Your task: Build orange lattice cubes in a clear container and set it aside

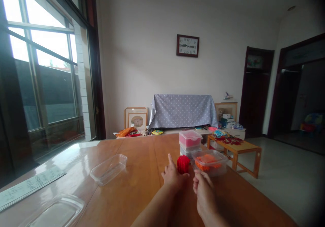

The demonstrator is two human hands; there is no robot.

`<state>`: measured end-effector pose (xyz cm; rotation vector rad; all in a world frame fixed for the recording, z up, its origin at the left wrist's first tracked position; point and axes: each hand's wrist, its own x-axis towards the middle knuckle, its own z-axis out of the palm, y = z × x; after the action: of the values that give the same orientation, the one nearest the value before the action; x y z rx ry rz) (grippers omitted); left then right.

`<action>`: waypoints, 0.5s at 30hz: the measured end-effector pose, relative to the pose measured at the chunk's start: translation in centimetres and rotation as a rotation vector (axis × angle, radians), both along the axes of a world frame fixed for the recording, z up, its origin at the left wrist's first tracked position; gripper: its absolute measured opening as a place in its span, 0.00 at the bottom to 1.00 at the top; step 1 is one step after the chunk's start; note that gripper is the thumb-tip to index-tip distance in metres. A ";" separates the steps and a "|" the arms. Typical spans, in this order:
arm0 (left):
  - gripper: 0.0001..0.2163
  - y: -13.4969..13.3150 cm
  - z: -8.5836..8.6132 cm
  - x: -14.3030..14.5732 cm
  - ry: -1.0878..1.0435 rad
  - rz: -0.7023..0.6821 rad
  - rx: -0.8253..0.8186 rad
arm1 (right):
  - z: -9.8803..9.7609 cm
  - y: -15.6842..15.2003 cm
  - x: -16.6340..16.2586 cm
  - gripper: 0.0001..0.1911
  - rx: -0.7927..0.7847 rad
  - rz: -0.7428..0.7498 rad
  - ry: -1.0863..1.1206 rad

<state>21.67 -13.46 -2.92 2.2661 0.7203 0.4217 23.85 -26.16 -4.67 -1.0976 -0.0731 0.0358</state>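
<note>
My left hand [172, 177] is over the wooden table, its index finger stretched forward and its thumb out to the right. Just beyond the gap between that thumb and finger stands a red object with a ridged, scalloped side [183, 164]. Whether the hand touches it, I cannot tell. My right hand [204, 189] is closed, thumb against curled fingers; anything inside is hidden. In front of it sits a clear plastic container [220, 168] with orange scalloped pieces [207, 161] inside. Behind the red object, a small lidded box with pink contents [190, 139] rests on another clear box [189, 150].
A clear plastic tray [109, 169] lies left of centre on the table [142, 166], with another clear tray or lid [59, 211] at the near left. Printed sheets [30, 186] lie at the left edge. A low wooden bench [236, 147] stands beyond the right edge.
</note>
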 end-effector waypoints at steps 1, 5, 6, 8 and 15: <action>0.62 -0.1 -0.1 0.5 0.007 0.003 0.009 | 0.2 0.0 0.0 0.18 0.013 0.008 -0.007; 0.63 -0.1 -0.5 2.0 0.046 0.033 0.060 | 1.1 -0.3 -0.3 0.14 0.051 0.023 -0.014; 0.63 0.0 -0.5 2.3 0.053 0.035 0.073 | 1.3 -0.4 -0.5 0.13 0.060 0.028 -0.010; 0.62 0.1 -0.7 2.8 0.060 0.021 0.094 | 1.6 -0.5 -0.7 0.12 0.073 0.044 -0.004; 0.59 0.1 -1.3 3.5 0.062 0.010 0.142 | 1.9 -0.5 -0.9 0.12 0.078 0.071 -0.012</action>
<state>25.18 -13.35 -4.19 2.4184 0.7539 0.4207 22.91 -26.62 -2.76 -1.0168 -0.1238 0.0893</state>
